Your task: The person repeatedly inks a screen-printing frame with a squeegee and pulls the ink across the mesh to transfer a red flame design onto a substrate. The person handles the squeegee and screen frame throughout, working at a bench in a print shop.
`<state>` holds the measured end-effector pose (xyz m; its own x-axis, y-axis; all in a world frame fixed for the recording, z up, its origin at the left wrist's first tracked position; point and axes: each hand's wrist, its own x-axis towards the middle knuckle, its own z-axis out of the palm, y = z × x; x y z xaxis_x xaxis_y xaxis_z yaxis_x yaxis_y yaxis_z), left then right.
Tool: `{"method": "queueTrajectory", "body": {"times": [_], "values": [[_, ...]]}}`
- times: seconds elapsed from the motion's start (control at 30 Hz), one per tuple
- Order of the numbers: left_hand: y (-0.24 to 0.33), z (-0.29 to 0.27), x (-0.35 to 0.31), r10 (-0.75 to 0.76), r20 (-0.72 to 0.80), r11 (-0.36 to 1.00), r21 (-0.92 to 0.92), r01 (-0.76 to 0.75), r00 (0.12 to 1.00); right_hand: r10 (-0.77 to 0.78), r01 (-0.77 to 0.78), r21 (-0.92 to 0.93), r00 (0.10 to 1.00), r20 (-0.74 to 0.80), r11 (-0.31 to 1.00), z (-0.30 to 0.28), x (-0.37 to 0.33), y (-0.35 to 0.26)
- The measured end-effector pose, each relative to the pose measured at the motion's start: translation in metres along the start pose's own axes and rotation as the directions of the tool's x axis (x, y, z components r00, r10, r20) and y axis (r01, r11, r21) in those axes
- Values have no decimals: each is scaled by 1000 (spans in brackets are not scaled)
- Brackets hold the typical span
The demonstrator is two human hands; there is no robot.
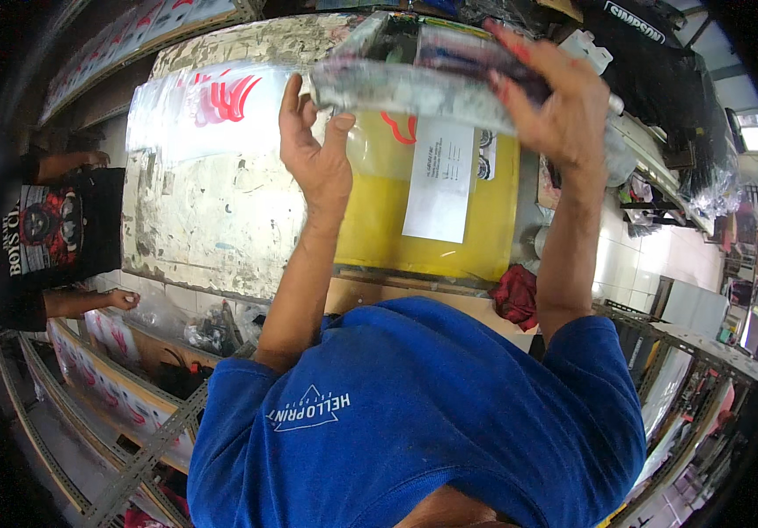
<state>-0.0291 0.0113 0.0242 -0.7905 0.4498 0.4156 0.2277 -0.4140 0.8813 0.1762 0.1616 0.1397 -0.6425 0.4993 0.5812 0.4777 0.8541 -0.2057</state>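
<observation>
Grey, blotched frame (414, 97): long, straight-edged, smeared with dark ink and blurred; it is above the far part of the yellow board, between the two hands.
Left hand (319, 145): fingers spread and thumb apart, at the frame's left end; contact cannot be made out.
Right hand (563, 101): red-stained fingers bent over the frame's dark right end; blur hides whether they are closed on it, so I cannot tell.
Yellow board (374, 211): smooth, glossy, flat, rounded at the near right corner.
White paper (439, 180): flat rectangle with dark print, lying on the board.
Table (212, 207): chalky white, scuffed and spotted with paint.
Clear sheets (172, 114): shiny, overlapping, with red shapes, on the table's far left.
Red cloth (516, 297): soft, crumpled, beside the board's near right corner.
Slotted metal rack (146, 455): lower left, its shelves holding pale sheets with red prints.
Co-worker (71, 224): black printed shirt, left edge.
</observation>
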Motion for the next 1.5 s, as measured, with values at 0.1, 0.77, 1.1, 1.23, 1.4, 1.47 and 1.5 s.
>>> {"method": "queueTrajectory", "body": {"times": [0.1,0.77,1.1,1.23,1.4,1.47,1.5], "values": [[-25,-3,0,-121,126,973,214,92,985,81,-81,66,997,-2,995,-31,38,-8],[-127,-48,-82,41,195,432,881,-193,980,163,-159,-60,984,70,985,-37,101,22],[-84,-35,-31,-159,-77,797,578,174,984,51,-53,-29,996,-68,998,-36,92,2],[-71,-82,-8,-94,-131,776,611,155,987,74,-75,-22,996,-42,997,-36,92,-7],[-63,-182,10,66,-265,679,718,151,962,190,-187,142,982,-4,972,-30,98,9],[-61,-232,12,221,-289,614,783,98,931,150,-151,41,988,24,988,-42,97,-21],[-56,-248,16,215,-316,616,778,123,924,121,-123,-39,992,-45,992,-34,92,-17]]}}
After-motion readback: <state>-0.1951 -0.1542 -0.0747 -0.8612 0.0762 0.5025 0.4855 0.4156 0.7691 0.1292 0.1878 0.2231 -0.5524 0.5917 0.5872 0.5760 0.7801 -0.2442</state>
